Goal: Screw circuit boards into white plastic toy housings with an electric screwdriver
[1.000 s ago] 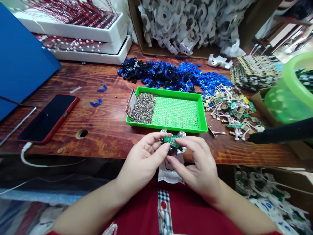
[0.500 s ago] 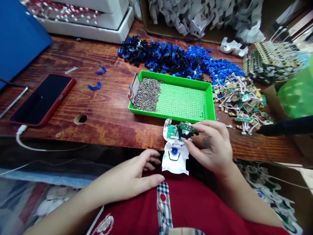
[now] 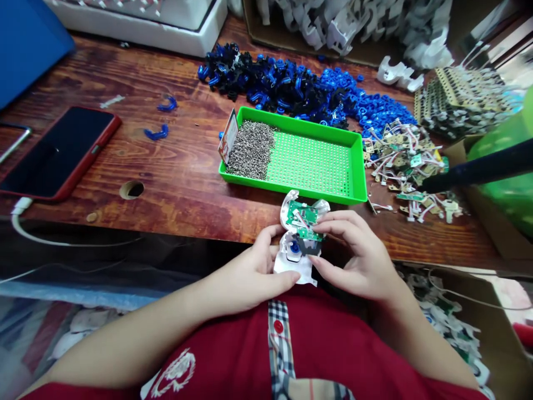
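Note:
At the table's front edge lies a white plastic housing (image 3: pixel 287 269) with a blue round button in it. My left hand (image 3: pixel 260 272) grips its left side, thumb on top of the lower part. Between the fingertips of my right hand (image 3: pixel 353 250) is a small green circuit board (image 3: pixel 310 234) with a black plastic piece (image 3: pixel 310 247) beneath it, held over the housing's middle. A second green circuit board (image 3: pixel 308 213) sits in the upper part of the housing, and short wires run from it toward the held board.
Behind the housing stands a green tray (image 3: pixel 291 191) with many small screws (image 3: pixel 252 150). Blue and black plastic parts (image 3: pixel 291 83) are heaped beyond it. Wired boards (image 3: pixel 410 161) lie at the right, near a dark rod (image 3: pixel 470 166). A phone (image 3: pixel 62 150) is at left.
My left hand has moved right and taken hold of the housing. My right hand has turned the small board over and brought it down and toward me, over the housing's middle.

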`<state>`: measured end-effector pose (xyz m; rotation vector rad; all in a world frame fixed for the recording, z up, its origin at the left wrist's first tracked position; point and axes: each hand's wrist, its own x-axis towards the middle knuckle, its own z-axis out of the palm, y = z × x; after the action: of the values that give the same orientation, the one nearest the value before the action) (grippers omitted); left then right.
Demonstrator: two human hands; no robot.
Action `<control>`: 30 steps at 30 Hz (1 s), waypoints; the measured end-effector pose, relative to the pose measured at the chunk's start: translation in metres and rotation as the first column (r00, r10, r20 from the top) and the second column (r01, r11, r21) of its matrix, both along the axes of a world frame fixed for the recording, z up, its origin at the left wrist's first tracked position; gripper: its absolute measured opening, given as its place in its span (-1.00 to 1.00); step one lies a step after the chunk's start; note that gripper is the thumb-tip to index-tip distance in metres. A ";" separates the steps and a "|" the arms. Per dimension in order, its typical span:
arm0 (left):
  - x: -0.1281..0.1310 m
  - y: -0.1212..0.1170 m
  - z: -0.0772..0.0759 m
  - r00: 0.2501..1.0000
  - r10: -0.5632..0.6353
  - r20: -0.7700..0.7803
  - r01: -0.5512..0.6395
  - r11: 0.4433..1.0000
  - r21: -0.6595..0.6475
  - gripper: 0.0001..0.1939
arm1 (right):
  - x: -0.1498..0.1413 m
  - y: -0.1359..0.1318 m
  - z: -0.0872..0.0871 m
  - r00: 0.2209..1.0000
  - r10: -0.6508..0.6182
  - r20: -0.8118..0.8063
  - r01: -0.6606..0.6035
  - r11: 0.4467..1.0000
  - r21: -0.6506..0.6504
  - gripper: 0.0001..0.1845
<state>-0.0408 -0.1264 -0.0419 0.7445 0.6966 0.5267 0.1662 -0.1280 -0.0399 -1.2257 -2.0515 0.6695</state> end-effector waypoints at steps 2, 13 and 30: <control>0.004 0.000 0.001 0.998 0.019 0.052 -0.016 0.999 -0.048 -0.37 | 0.001 -0.002 0.001 1.000 0.009 -0.023 -0.009 1.000 -0.029 -0.56; 0.005 -0.009 -0.002 0.999 -0.022 -0.041 0.028 0.990 0.137 -0.25 | -0.006 -0.010 -0.001 0.947 -0.199 -0.251 0.249 0.951 0.184 -0.54; 0.005 -0.013 0.004 0.995 0.084 -0.048 -0.071 0.970 0.234 -0.41 | -0.002 -0.013 0.024 0.956 0.128 0.264 -0.185 0.961 0.204 -0.56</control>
<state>-0.0358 -0.1396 -0.0377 0.9577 0.7277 0.6680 0.1645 -0.1415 -0.0156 -1.0648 -2.3780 0.3507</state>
